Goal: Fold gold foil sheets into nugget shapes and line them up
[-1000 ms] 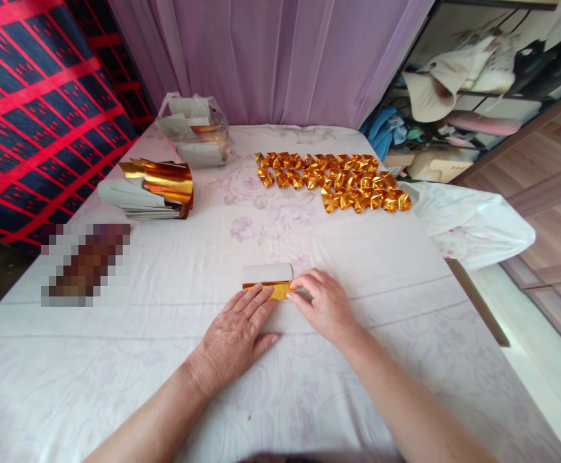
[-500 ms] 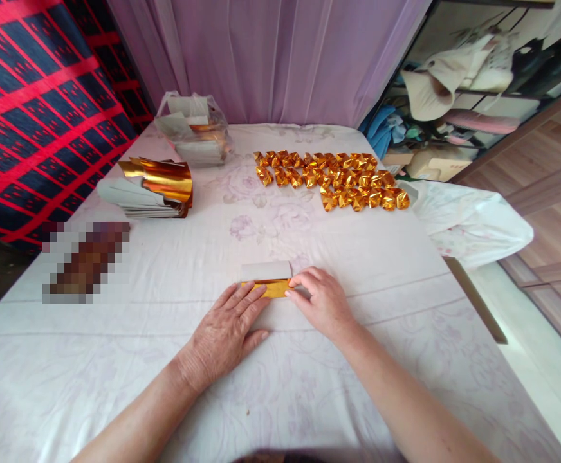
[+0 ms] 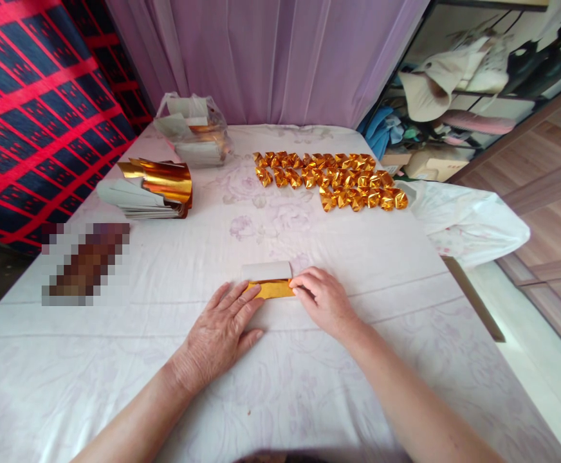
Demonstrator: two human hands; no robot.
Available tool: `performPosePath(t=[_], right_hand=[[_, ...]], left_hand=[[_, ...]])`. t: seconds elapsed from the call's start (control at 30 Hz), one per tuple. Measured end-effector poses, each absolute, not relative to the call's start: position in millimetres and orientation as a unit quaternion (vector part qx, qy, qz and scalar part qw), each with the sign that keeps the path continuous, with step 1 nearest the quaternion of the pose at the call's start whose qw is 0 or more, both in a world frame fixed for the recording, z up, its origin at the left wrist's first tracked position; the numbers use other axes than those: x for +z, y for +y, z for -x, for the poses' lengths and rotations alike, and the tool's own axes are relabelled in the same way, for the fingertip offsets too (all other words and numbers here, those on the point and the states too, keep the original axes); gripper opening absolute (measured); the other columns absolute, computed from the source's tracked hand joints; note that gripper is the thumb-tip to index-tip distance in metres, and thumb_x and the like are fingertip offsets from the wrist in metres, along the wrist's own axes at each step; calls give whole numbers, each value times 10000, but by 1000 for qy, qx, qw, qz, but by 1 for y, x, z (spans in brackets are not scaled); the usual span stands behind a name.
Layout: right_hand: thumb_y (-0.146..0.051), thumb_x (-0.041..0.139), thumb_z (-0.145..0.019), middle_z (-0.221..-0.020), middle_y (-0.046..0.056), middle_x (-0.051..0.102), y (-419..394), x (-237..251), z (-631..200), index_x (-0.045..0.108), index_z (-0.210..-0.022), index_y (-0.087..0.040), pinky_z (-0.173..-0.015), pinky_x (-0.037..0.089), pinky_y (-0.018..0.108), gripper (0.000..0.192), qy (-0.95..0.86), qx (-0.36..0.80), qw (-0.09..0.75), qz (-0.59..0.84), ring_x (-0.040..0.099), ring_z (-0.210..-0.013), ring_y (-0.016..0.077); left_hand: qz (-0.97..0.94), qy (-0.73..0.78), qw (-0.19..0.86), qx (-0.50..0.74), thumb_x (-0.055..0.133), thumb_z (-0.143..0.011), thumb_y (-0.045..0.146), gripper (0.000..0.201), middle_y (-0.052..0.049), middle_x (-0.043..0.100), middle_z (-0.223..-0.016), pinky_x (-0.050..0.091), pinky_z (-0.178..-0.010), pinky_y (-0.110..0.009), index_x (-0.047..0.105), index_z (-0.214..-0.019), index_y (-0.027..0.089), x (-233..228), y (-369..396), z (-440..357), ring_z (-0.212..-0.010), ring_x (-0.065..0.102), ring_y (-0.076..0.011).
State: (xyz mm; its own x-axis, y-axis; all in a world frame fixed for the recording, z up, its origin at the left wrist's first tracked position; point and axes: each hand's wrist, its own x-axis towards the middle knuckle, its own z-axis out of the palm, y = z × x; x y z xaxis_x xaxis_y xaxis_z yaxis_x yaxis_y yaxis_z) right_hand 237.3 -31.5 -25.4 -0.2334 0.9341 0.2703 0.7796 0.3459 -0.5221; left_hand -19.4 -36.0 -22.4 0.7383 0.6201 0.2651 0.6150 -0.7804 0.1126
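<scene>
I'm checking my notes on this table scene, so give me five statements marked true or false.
1. The left hand touches the gold strip. True.
2. The right hand is at the strip's left end. False: it is at the right end.
3. The folded gold pieces lie in rows. True.
4. The curtain is green. False: it is purple.
5. The paper stack lies left of the folded gold pieces. True.

Under the left hand, folded paper has a smooth, glossy metallic face; beyond the fingers, its flap looks matt. Below the hand lies matt, wrinkled cloth.
</scene>
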Motion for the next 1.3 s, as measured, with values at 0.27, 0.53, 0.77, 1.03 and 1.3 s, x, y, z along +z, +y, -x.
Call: performPosePath(t=[0.27, 0.53, 0.77, 1.03, 1.3], right_hand=[[-123, 462, -923, -941, 45, 661, -40, -1, -212, 623, -952, -232, -781, 507, 301, 196, -766, 126, 326, 539, 642, -884, 180], [-129, 555, -889, -809, 23, 650, -36, -23, -189, 613, -842, -213, -710, 468, 295, 112, -759, 147, 297, 560, 616, -779, 180], [-127, 558, -885, -864, 24, 648, -39, -21, -192, 635, -865, -218, -739, 449, 290, 120, -749, 166, 277, 579, 609, -825, 175], [-117, 624, -806, -816, -5, 657, -38, -9, -213, 652, -775, -232, -674, 416, 261, 122, -688, 215, 227, 655, 601, -764, 147], [-84, 615, -756, -802, -12, 666, -32, -8, -227, 678, -774, -224, -604, 406, 244, 155, -664, 258, 218, 667, 563, -642, 115]], left_hand=[[-928, 343, 14, 143, 448, -982, 406, 409, -98, 557, -1418, 312, -1143, -517, 540, -1305, 172, -18, -38, 15, -1340, 477, -284], [-930, 342, 16, 136, 467, -975, 401, 454, -104, 553, -1421, 287, -1156, -523, 500, -1360, 163, -21, -38, 16, -1343, 473, -289], [-928, 346, 21, 136, 446, -985, 399, 437, -98, 558, -1417, 285, -1150, -530, 500, -1350, 165, -19, -39, 16, -1339, 476, -284], [-927, 344, 22, 147, 452, -983, 398, 408, -98, 560, -1415, 257, -1167, -514, 526, -1309, 165, -20, -39, 16, -1348, 467, -274], [-926, 345, 25, 149, 468, -977, 394, 409, -94, 549, -1427, 231, -1181, -510, 528, -1313, 169, -22, -39, 16, -1356, 457, -269]])
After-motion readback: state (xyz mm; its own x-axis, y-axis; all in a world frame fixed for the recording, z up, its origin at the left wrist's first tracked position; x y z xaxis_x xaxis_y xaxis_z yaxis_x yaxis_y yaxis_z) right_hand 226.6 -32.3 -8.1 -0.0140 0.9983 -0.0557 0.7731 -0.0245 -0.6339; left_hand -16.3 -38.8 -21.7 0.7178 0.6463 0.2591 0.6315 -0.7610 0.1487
